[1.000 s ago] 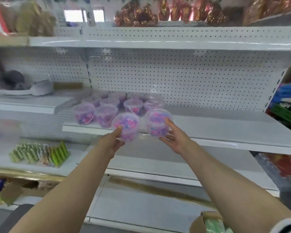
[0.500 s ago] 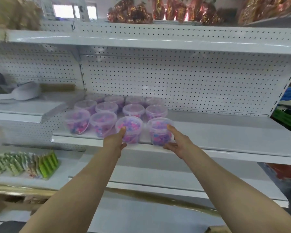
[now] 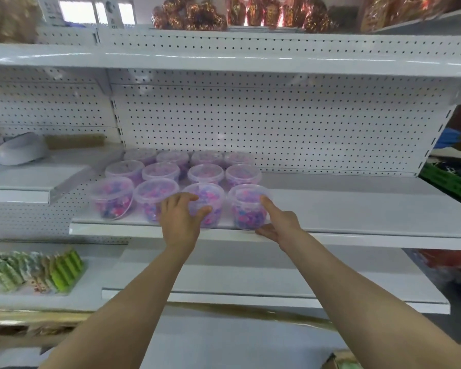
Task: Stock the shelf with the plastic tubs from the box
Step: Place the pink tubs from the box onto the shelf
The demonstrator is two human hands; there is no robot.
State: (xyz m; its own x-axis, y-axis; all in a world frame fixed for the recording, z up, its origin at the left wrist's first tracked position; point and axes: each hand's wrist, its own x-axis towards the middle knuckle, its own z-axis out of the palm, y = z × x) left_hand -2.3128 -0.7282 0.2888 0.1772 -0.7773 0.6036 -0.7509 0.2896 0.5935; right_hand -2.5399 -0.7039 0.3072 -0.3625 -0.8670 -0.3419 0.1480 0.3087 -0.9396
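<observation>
Clear plastic tubs of pink and purple pieces stand in three rows on the white middle shelf [image 3: 357, 209]. My left hand [image 3: 180, 222] wraps over the third tub [image 3: 210, 195] of the front row, thumb on its front. My right hand [image 3: 278, 222] holds the fourth, rightmost front tub [image 3: 246, 209], with the index finger up its right side and the thumb low at the shelf lip. Both tubs stand on the shelf near its front edge. A corner of the cardboard box [image 3: 338, 362] shows at the bottom right.
The middle shelf runs bare to the right of the tubs. Above hangs an upper shelf [image 3: 224, 59] with shiny wrapped goods. To the left are a side shelf with a white scoop [image 3: 19, 150] and a lower shelf with green packets [image 3: 61, 270].
Both hands carried a tub each forward and down onto the shelf's front row. The tubs now stand on the shelf with the hands still around them.
</observation>
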